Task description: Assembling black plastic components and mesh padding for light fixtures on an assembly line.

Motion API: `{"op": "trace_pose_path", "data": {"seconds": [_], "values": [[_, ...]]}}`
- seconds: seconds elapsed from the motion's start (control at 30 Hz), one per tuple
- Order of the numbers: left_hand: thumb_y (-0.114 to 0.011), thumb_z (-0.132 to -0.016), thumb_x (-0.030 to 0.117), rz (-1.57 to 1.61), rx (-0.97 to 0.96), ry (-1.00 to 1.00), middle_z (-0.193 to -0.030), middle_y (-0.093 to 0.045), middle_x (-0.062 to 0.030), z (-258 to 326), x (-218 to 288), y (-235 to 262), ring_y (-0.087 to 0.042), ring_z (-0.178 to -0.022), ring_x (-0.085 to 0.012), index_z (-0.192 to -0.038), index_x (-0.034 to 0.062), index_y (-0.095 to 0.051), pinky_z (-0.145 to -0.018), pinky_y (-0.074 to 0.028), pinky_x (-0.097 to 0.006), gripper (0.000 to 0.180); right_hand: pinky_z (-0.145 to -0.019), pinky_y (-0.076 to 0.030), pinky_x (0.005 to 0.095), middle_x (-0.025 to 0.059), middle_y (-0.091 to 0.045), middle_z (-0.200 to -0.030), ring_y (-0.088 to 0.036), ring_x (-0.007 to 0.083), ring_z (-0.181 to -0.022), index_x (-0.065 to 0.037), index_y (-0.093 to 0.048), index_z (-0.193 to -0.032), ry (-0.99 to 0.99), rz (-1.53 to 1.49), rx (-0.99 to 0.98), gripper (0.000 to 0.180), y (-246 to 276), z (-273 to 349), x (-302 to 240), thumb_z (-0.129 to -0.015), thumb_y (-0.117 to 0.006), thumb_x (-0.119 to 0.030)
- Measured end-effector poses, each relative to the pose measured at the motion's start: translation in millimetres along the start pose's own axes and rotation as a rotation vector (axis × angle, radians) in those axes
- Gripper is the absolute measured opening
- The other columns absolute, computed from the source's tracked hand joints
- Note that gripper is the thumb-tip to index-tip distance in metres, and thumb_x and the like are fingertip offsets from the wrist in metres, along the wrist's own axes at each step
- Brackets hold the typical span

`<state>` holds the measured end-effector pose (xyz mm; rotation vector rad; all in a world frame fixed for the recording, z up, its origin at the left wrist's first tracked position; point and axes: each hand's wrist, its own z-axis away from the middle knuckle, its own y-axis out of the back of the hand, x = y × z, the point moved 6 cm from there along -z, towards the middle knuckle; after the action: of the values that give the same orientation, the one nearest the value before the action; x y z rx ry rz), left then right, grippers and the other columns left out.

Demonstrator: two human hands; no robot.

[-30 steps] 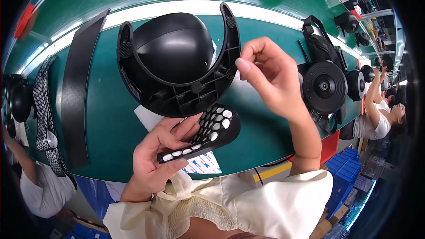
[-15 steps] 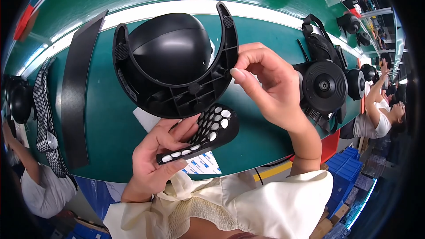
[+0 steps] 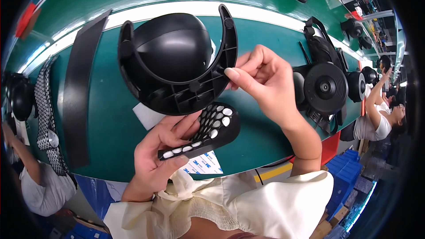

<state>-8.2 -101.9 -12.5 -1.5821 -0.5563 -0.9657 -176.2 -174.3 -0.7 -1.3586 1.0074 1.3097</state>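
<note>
A black plastic crescent-shaped base (image 3: 170, 99) with ribs on its near face stands in front of me, joined to a rounded glossy black housing (image 3: 172, 46). My right hand (image 3: 265, 82) pinches the right side of the base, the thumb on the ribbed face and the fingers partly hidden behind its edge. Below it, my left hand (image 3: 161, 146) is closed round a curled black strip (image 3: 221, 128) dotted with white ovals. The left fingertips lie just under the base's lower edge; whether they touch it I cannot tell.
White printed backing paper (image 3: 206, 163) lies under the curled strip, a pale sheet (image 3: 148, 115) beside it. A long black strip (image 3: 79, 93) and a dotted band (image 3: 44, 102) lie to the left. Black round devices (image 3: 325, 87) stand at the right. Co-workers sit on both sides.
The base has tilted slightly, so the textured pad on its left horn shows less. My right hand has shifted a little left, its fingers more curled. My left hand keeps its hold.
</note>
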Motion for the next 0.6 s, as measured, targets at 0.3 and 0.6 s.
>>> {"op": "trace_pose_path", "data": {"seconds": [0.3, 0.6], "values": [[-0.045, -0.081, -0.005, 0.088, -0.245, 0.020, -0.131, -0.026, -0.0191, 11.6, 4.4, -3.8, -0.029, -0.122, -0.0277, -0.094, -0.0029, -0.043, -0.099, -0.026, -0.036, 0.014, -0.062, -0.042, 0.0233, 0.0044, -0.056, -0.080, -0.052, 0.0086, -0.072, 0.004, -0.052, -0.097, -0.055, -0.076, -0.125, 0.032, -11.0, -6.0, 24.8, -0.077, -0.058, -0.021], [-0.043, -0.083, -0.001, 0.168, -0.361, -0.013, -0.127, -0.031, -0.0266, 26.5, 27.6, 3.5, -0.032, -0.120, -0.0308, -0.085, 0.0035, -0.036, -0.098, -0.026, -0.038, 0.009, -0.055, -0.037, 0.0171, -0.0006, -0.052, -0.074, -0.047, 0.0041, -0.064, 0.002, -0.053, -0.095, 0.067, -0.064, 0.117, 0.027, -47.7, -13.0, -32.0, -0.078, -0.057, -0.018]]}}
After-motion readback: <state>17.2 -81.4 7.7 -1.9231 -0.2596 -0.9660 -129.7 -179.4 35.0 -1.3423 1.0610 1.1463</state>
